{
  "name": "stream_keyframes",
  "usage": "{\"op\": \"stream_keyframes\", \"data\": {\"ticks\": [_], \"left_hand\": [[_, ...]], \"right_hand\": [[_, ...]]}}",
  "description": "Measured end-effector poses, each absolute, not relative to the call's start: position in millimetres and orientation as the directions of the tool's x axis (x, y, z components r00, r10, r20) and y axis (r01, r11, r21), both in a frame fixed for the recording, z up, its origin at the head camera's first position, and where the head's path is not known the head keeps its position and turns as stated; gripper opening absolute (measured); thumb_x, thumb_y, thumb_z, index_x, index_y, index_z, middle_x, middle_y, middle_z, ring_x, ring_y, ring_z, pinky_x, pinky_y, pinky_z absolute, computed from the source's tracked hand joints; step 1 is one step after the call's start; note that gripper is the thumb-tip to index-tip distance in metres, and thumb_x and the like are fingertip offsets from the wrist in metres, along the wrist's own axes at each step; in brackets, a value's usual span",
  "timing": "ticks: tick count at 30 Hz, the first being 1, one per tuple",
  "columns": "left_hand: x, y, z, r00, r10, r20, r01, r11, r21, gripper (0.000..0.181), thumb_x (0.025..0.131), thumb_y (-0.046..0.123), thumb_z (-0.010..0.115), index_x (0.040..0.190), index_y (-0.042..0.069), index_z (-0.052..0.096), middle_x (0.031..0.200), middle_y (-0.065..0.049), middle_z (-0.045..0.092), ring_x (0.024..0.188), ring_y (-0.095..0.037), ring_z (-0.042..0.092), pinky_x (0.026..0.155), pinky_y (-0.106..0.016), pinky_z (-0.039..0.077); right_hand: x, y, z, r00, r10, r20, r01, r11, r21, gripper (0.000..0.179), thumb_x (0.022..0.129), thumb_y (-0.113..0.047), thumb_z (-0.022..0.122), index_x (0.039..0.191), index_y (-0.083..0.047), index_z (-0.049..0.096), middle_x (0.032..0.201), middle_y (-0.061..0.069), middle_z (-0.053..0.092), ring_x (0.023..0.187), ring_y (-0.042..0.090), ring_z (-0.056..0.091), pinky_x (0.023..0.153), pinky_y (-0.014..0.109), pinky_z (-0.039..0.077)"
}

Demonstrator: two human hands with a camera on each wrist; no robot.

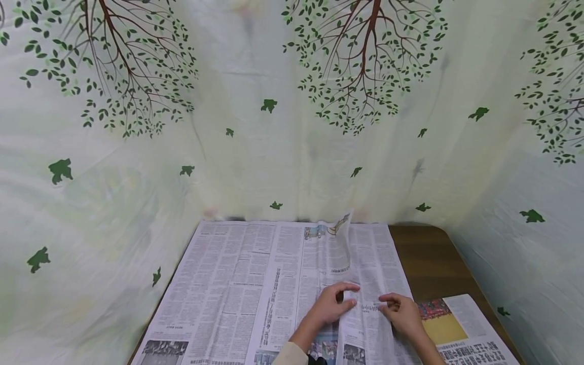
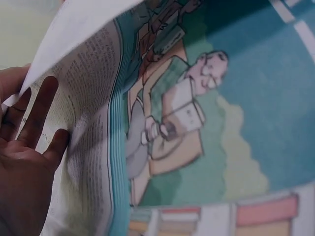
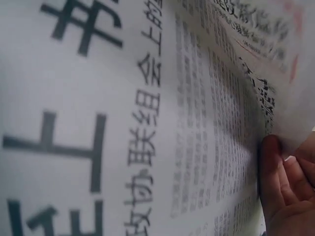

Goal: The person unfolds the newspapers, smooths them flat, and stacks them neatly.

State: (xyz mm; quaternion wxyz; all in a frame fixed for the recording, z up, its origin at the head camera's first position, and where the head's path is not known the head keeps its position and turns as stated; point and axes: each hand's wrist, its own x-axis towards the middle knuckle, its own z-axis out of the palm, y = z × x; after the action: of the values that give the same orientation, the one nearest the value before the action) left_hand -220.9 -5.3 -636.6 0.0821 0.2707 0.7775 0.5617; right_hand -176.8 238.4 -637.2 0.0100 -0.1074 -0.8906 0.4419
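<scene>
A sheet of newspaper point(image 1: 365, 319) stands partly lifted and curved between the two hands, above more newspaper pages spread on the table. My left hand point(image 1: 329, 305) is by its left side, index finger and thumb apart. In the left wrist view, the left hand point(image 2: 29, 157) has spread fingers against the printed page point(image 2: 88, 128), beside a coloured cartoon picture. My right hand point(image 1: 403, 315) pinches the sheet's right side between thumb and index finger. The right wrist view shows the right hand point(image 3: 288, 191) at the edge of the bent page point(image 3: 197, 118); some fingers are hidden.
Spread newspaper point(image 1: 228, 284) covers most of the table. One page corner point(image 1: 342, 243) curls upward near the back. Brown tabletop point(image 1: 429, 258) shows at the right, beside another folded newspaper point(image 1: 474, 329). A leaf-patterned curtain point(image 1: 296, 152) surrounds the table.
</scene>
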Motion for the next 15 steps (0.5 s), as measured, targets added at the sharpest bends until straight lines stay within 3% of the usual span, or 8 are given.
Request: {"op": "stream_keyframes", "data": {"ticks": [6,9,15], "left_hand": [[-218.7,-19.1,-640.8,-0.850,0.504,0.152,0.280,0.188,0.942,0.034,0.096,0.015,0.072,0.129,0.009,0.070,0.125,-0.009,0.071,0.078,-0.001,0.056,0.072,-0.016,0.048],[-218.5,-24.1,-642.5,-0.844,0.519,0.133,0.241,0.146,0.959,0.039,0.095,0.012,0.072,0.134,0.007,0.067,0.128,-0.016,0.067,0.080,-0.003,0.062,0.069,-0.016,0.052],[-217.1,-31.1,-639.7,-0.836,0.543,0.083,0.145,0.072,0.987,0.051,0.096,0.009,0.071,0.145,0.005,0.058,0.139,-0.022,0.060,0.098,-0.014,0.074,0.075,-0.022,0.059]], "right_hand": [[-176.9,242.1,-639.8,-0.978,0.188,-0.093,0.187,0.583,-0.791,0.024,0.086,-0.011,0.081,0.109,-0.010,0.078,0.073,0.000,0.069,0.061,0.009,0.058,0.057,0.023,0.044],[-176.8,243.7,-642.0,-0.981,0.154,-0.121,0.188,0.575,-0.796,0.030,0.086,-0.012,0.082,0.115,-0.011,0.076,0.068,0.000,0.069,0.059,0.011,0.058,0.055,0.024,0.043],[-176.4,245.9,-645.8,-0.983,0.121,-0.134,0.179,0.549,-0.816,0.035,0.085,-0.011,0.082,0.120,-0.011,0.075,0.060,-0.001,0.061,0.051,0.010,0.050,0.050,0.023,0.038]]}}
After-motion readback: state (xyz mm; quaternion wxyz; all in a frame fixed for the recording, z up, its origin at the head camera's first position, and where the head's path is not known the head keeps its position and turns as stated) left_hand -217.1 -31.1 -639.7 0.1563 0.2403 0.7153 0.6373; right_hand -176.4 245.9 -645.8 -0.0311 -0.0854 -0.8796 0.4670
